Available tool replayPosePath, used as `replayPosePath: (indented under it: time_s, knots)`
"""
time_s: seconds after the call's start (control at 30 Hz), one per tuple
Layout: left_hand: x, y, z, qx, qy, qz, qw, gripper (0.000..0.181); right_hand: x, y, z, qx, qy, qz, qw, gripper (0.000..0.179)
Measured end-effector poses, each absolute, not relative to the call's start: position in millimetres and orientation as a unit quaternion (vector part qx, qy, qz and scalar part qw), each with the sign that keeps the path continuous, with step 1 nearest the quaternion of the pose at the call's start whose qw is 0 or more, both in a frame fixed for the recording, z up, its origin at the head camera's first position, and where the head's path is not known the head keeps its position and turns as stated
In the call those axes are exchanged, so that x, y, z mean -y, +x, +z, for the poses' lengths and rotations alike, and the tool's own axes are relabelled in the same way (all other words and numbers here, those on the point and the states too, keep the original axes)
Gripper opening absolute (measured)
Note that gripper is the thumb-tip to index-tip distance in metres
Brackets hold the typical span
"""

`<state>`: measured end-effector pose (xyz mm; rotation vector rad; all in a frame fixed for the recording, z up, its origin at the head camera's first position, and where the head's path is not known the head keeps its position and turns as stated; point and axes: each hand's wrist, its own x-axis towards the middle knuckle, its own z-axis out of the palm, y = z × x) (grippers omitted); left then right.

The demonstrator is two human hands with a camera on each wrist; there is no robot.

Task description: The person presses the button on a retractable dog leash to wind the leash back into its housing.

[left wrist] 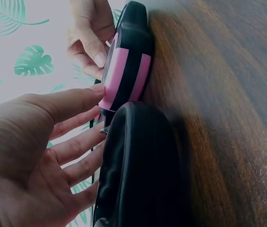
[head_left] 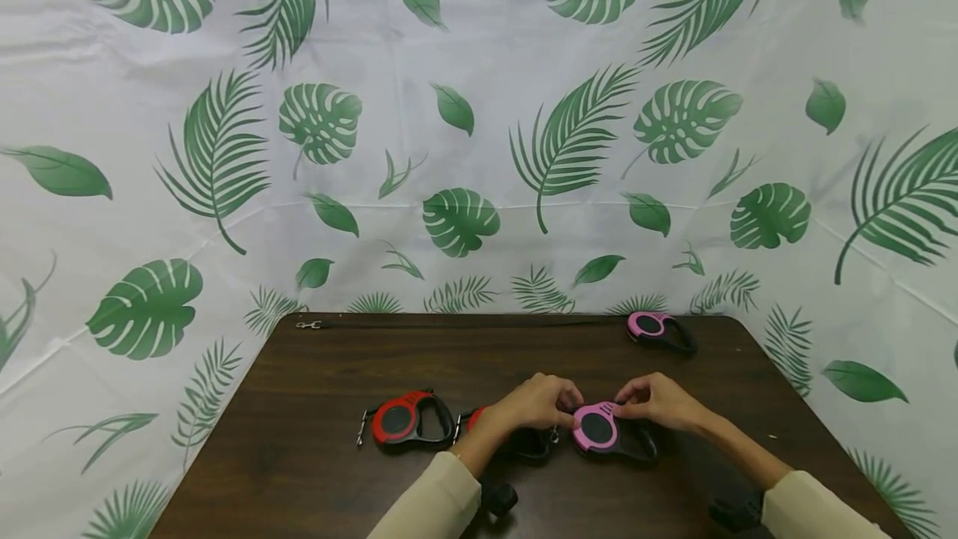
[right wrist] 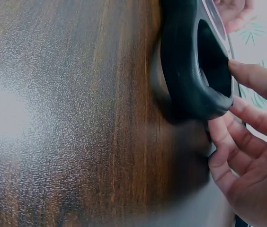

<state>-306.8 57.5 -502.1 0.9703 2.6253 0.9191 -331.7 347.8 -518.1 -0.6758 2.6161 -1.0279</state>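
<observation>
Left hand (head_left: 533, 403), fingers nearly straight, touches its thumb to a pink leash (head_left: 596, 429) lying on the desk (head_left: 299, 406), while the right hand (head_left: 664, 403) pinches its black handle (right wrist: 183, 61). Two red leashes (head_left: 395, 420) lie leftward; a second pink leash (head_left: 648, 323) sits near the far edge.

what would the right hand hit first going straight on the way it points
Likely the nearer pink leash reel, which the right hand seems to touch; beyond it perhaps the left hand, depth unclear.
</observation>
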Motion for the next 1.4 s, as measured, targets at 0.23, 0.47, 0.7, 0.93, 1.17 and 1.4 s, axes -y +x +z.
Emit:
replayPosePath:
  time_s: [0.23,0.47,0.7,0.93,1.17,1.4]
  knots:
    - [-51.3,-308.6,-498.5,-0.880,0.334,0.325,0.093,0.029,-348.9,-334.5,-512.8,-0.895,-0.246,-0.353,0.121,0.022]
    - [-29.1,-313.1,-490.8,-0.879,0.323,0.344,0.061,0.032,-356.8,-338.9,-504.9,-0.904,-0.231,-0.349,0.083,0.024]
    - [9.6,-320.5,-483.1,-0.870,0.317,0.378,0.021,0.030,-366.9,-352.5,-490.9,-0.926,-0.191,-0.325,0.007,0.040]
    - [57.2,-333.5,-480.9,-0.874,0.292,0.386,-0.037,0.030,-380.3,-373.5,-487.0,-0.937,-0.162,-0.307,-0.051,0.047]
    - [107.1,-348.2,-479.1,-0.894,0.240,0.370,-0.079,0.029,-391.0,-391.9,-483.4,-0.945,-0.120,-0.300,-0.056,0.057]
    - [166.4,-360.9,-475.4,-0.911,0.187,0.343,-0.130,0.034,-394.7,-409.5,-481.2,-0.952,-0.097,-0.284,-0.055,0.068]
